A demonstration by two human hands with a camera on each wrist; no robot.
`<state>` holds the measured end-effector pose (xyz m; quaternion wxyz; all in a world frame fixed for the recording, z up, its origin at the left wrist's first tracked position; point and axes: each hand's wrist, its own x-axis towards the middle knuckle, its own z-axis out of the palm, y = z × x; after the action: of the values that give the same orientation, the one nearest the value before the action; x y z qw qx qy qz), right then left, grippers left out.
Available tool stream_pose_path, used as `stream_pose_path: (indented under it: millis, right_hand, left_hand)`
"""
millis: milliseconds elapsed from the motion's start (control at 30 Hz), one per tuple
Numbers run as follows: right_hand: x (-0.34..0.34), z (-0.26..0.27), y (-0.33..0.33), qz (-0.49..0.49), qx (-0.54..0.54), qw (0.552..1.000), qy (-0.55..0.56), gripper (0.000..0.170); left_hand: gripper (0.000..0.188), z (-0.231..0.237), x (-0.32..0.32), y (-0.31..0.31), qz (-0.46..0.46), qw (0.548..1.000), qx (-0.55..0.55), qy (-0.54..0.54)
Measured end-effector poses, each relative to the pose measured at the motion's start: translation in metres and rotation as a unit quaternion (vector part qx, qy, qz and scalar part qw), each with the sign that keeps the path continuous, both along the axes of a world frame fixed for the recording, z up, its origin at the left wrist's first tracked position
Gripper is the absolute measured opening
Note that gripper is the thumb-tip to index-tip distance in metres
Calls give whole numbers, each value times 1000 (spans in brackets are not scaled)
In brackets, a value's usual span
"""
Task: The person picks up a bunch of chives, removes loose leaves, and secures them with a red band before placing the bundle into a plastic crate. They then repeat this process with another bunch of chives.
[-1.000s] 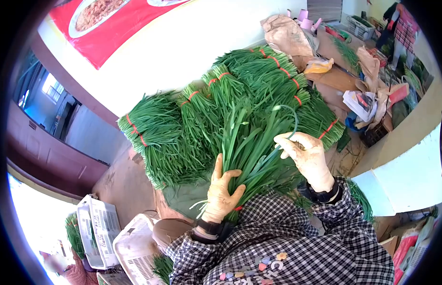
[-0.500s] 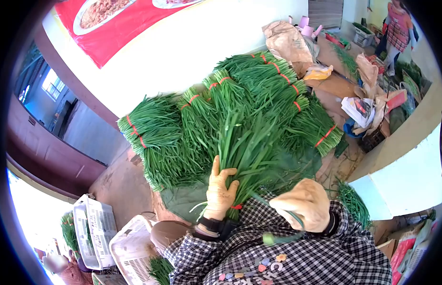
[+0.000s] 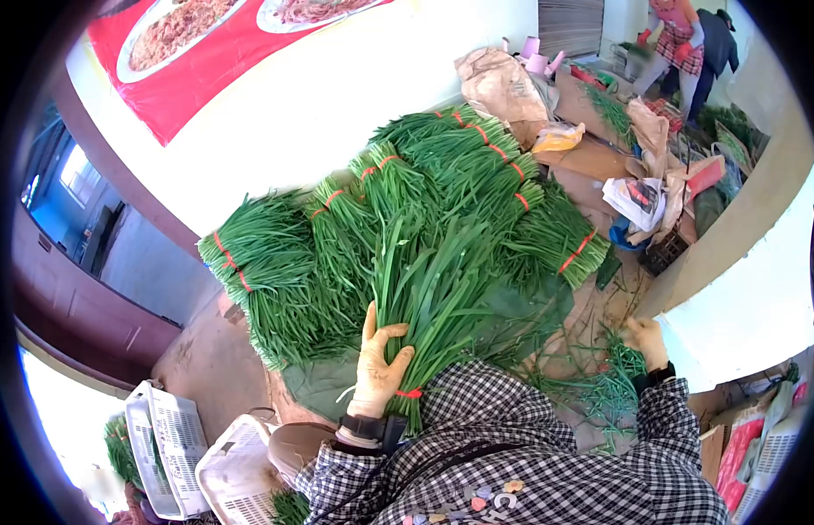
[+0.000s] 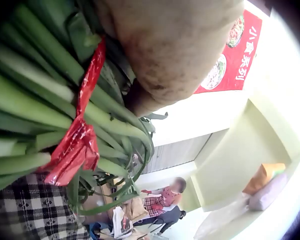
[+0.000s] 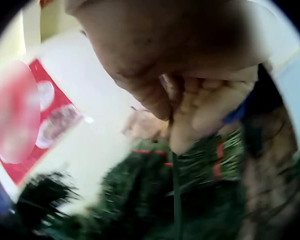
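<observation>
A leafy green bunch (image 3: pixel 433 297) stands upright over the lap, tied low with red tape (image 3: pixel 408 394). Against its left side, the gloved left hand (image 3: pixel 378 372) grips it just above the tape. Close up in the left wrist view, red tape (image 4: pixel 82 132) wraps thick stems (image 4: pixel 30 100) beside the left hand (image 4: pixel 175 45). Far out to the right, the gloved right hand (image 3: pixel 649 341) hangs over a loose pile of green stems (image 3: pixel 612 389). Its thumb and fingers pinch one thin green stem (image 5: pixel 176 195), as the right wrist view shows at the hand (image 5: pixel 175 80).
Several tied bunches (image 3: pixel 267 245) lie heaped against the white wall. White crates (image 3: pixel 236 472) stand at lower left. Paper sacks (image 3: pixel 503 87) and wrappings lie at upper right, with people (image 3: pixel 678 44) beyond. A pale blue panel (image 3: pixel 730 324) stands right of the right hand.
The right hand has moved from beside the bunch, down past the lap, then out to the right with a stem. The left hand keeps its grip on the bunch. The view has shifted slightly.
</observation>
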<state>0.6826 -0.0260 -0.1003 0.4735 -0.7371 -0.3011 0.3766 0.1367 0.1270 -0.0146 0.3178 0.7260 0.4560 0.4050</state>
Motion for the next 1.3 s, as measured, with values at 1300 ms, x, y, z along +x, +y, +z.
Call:
stream_pose_path:
  millis: [1300]
  right_hand:
    - [-300, 191, 129, 311, 453, 701, -455, 16]
  left_hand:
    - [42, 0, 14, -7, 26, 996, 45, 66]
